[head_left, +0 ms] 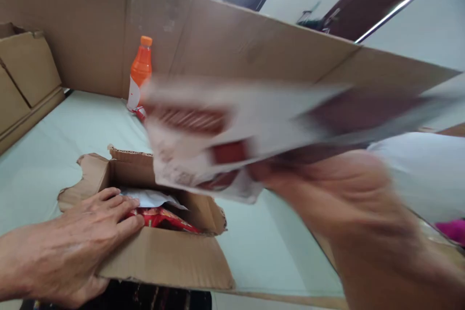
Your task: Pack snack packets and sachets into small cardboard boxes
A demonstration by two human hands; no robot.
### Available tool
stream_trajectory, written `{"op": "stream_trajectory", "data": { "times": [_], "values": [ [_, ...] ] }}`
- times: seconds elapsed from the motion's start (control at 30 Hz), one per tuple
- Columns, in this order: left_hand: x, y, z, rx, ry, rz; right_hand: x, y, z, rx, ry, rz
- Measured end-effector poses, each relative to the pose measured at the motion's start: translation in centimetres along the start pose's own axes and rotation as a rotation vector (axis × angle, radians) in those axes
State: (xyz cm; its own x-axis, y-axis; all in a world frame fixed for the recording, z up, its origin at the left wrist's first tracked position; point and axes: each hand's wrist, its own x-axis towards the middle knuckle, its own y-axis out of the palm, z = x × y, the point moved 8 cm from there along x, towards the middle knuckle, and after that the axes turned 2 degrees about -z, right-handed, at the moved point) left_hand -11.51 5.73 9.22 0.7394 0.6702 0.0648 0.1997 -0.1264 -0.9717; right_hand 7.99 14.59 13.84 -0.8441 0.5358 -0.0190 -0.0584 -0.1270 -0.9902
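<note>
An open cardboard box (170, 256) with torn flaps sits in front of me. My left hand (83, 237) lies over its near left side, gripping the edge with the fingertips inside. Those fingertips touch a white packet (148, 198) and a shiny red packet (163, 218) in the box. Above the box's right side, my right hand (327, 193) is closed on a flat white packet with red print (196, 150). Motion smears this packet, so its lettering is unreadable.
An orange drink bottle (141, 70) stands at the back against a tall cardboard panel (232, 34), with a small red-and-white thing (139, 113) by its base. Another cardboard box (29, 68) is at left. A pale green cloth (83, 121) covers the table.
</note>
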Motion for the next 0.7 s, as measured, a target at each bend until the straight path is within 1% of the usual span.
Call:
{"op": "stream_trajectory", "data": {
  "times": [0.03, 0.07, 0.1, 0.17, 0.23, 0.3, 0.4, 0.47, 0.57, 0.63, 0.7],
  "values": [
    [0.2, 0.0, 0.0, -0.014, -0.026, 0.025, 0.9, -0.6, 1.2, -0.009, 0.040, -0.054],
    [0.3, 0.1, 0.0, -0.031, -0.049, 0.043, 2.0, -0.6, 2.1, -0.009, 0.083, -0.063],
    [0.4, 0.1, -0.1, -0.046, -0.067, 0.058, 3.3, -0.2, 2.8, -0.013, 0.128, -0.033],
    [0.5, 0.5, -0.2, -0.071, -0.088, 0.096, 5.9, 1.7, 3.5, -0.058, 0.190, 0.097],
    [0.4, 0.9, -0.2, -0.087, -0.101, 0.130, 8.2, 3.9, 4.1, -0.142, 0.181, 0.229],
    [0.3, 1.3, 0.0, -0.091, -0.118, 0.160, 9.9, 5.7, 4.6, -0.206, 0.126, 0.319],
    [0.2, 1.6, 0.2, -0.087, -0.126, 0.166, 11.0, 7.4, 4.9, -0.254, 0.075, 0.423],
    [0.1, 1.5, 0.3, -0.080, -0.115, 0.131, 11.2, 7.8, 5.1, -0.259, 0.064, 0.453],
    [-0.1, 1.0, 0.1, -0.058, -0.084, 0.040, 11.2, 7.7, 5.2, -0.251, 0.071, 0.439],
    [-0.5, 0.4, -0.2, -0.029, -0.047, -0.032, 10.9, 7.2, 5.3, -0.239, 0.062, 0.430],
    [-1.5, -0.5, -0.6, 0.020, -0.005, -0.132, 10.1, 5.9, 4.9, -0.207, 0.080, 0.380]
  ]
}}
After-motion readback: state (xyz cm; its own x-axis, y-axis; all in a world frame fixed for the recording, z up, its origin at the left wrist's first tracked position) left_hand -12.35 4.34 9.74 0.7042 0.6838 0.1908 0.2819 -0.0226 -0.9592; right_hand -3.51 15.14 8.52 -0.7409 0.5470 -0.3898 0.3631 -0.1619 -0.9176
